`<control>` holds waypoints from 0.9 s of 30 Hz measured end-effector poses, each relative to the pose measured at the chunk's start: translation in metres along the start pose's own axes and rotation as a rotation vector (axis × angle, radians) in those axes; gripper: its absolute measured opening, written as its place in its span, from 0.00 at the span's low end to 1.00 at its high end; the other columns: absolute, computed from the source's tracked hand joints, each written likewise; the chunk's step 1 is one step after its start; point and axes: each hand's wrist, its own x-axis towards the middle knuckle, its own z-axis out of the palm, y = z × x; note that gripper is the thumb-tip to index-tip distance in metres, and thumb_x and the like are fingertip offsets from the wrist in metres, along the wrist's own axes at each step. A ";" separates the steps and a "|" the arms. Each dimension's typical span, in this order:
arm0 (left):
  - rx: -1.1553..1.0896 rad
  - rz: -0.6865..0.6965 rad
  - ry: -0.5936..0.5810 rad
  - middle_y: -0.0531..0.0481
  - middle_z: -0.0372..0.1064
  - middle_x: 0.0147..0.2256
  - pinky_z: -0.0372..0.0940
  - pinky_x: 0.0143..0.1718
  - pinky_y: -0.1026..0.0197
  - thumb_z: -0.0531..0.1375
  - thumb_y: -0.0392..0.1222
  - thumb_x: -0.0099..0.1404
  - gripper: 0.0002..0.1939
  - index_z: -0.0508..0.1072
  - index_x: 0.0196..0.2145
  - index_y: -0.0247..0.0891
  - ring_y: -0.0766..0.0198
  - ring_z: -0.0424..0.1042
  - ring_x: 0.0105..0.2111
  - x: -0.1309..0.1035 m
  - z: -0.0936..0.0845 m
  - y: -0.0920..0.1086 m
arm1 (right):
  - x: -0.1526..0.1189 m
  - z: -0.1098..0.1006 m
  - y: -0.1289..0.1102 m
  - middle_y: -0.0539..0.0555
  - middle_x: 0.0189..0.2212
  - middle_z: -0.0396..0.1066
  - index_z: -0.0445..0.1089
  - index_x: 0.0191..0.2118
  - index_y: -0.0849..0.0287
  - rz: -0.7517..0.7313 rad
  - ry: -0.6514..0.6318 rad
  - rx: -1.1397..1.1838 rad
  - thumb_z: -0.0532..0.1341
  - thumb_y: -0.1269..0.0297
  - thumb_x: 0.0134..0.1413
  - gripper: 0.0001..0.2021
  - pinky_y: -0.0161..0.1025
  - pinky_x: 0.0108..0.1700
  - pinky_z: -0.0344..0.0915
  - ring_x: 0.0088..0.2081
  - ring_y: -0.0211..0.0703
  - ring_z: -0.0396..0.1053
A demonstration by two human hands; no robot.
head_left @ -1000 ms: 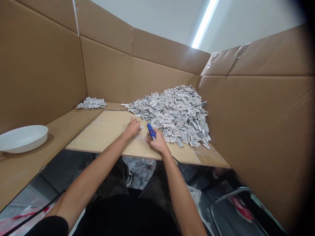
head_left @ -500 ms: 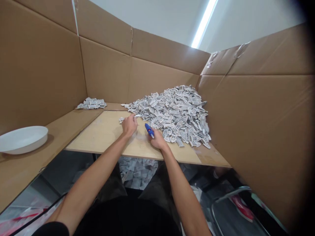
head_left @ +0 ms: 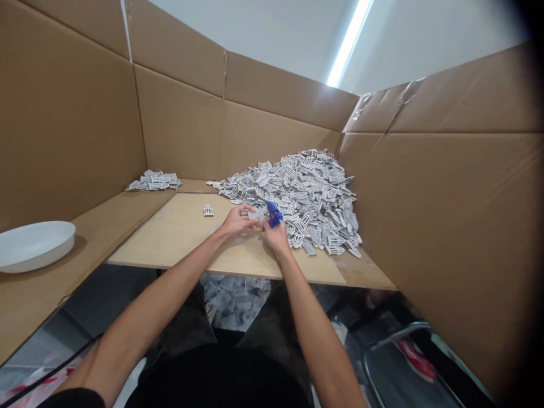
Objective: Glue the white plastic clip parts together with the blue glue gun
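My left hand [head_left: 236, 221] is closed at the fingertips on a small pale arched piece [head_left: 256, 215], partly hidden by the fingers. My right hand [head_left: 277, 237] grips a blue hand tool [head_left: 274, 215]; its exact kind is unclear. The two hands are close together over the board, and the right fingers sit beside the pale piece. One loose arched piece with slots [head_left: 208, 211] lies to the left of my left hand. A large heap of similar grey-white pieces [head_left: 306, 187] rises just behind and right of the hands.
A smaller pile of pieces [head_left: 155, 181] lies at the back left. On the left ledge stands a white bowl [head_left: 36, 249]. Tall cardboard walls [head_left: 272, 124] enclose the table. Below its front edge are many pale plastic bags [head_left: 233, 300]; a chair [head_left: 395, 362] stands at lower right.
My left hand has moved right, from the heap's left edge to beside the right hand, with a pale piece in its fingers. The blue tool has shifted right and up.
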 end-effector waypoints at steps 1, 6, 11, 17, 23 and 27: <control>0.002 0.004 -0.002 0.50 0.77 0.31 0.71 0.30 0.62 0.80 0.42 0.46 0.29 0.70 0.40 0.37 0.65 0.76 0.25 0.000 0.000 -0.001 | -0.001 0.001 0.001 0.51 0.27 0.73 0.66 0.35 0.53 -0.011 -0.018 -0.002 0.63 0.47 0.58 0.15 0.42 0.36 0.69 0.30 0.45 0.71; 0.009 0.058 0.008 0.53 0.75 0.28 0.67 0.28 0.64 0.80 0.45 0.44 0.28 0.71 0.37 0.38 0.67 0.72 0.24 0.004 -0.003 -0.004 | -0.007 0.000 -0.002 0.48 0.25 0.70 0.66 0.34 0.52 -0.079 -0.073 -0.099 0.64 0.46 0.58 0.15 0.40 0.34 0.67 0.28 0.44 0.67; 0.058 0.090 0.014 0.55 0.72 0.23 0.65 0.27 0.63 0.80 0.46 0.43 0.28 0.70 0.35 0.38 0.65 0.71 0.22 0.004 -0.004 -0.004 | -0.012 -0.003 -0.012 0.49 0.25 0.69 0.66 0.33 0.52 -0.103 -0.077 -0.140 0.64 0.48 0.59 0.14 0.42 0.37 0.66 0.29 0.45 0.66; 0.101 0.068 -0.083 0.52 0.74 0.26 0.64 0.28 0.64 0.80 0.50 0.45 0.29 0.71 0.38 0.38 0.63 0.72 0.26 0.001 -0.005 -0.008 | -0.012 -0.002 -0.019 0.52 0.33 0.75 0.71 0.36 0.56 -0.072 0.028 0.057 0.68 0.50 0.51 0.15 0.44 0.44 0.69 0.33 0.45 0.71; 0.172 0.108 -0.102 0.51 0.74 0.31 0.61 0.26 0.66 0.76 0.47 0.54 0.21 0.72 0.37 0.37 0.68 0.69 0.24 0.001 -0.003 -0.007 | -0.010 -0.006 -0.017 0.53 0.32 0.76 0.70 0.34 0.55 -0.078 0.076 0.105 0.68 0.49 0.51 0.15 0.44 0.45 0.70 0.34 0.46 0.72; 0.145 0.083 -0.123 0.51 0.75 0.30 0.64 0.27 0.67 0.72 0.41 0.57 0.19 0.68 0.41 0.39 0.64 0.75 0.26 -0.001 -0.002 -0.008 | -0.008 -0.011 -0.015 0.54 0.33 0.78 0.69 0.32 0.54 -0.060 0.211 0.110 0.68 0.49 0.52 0.15 0.45 0.48 0.71 0.37 0.46 0.74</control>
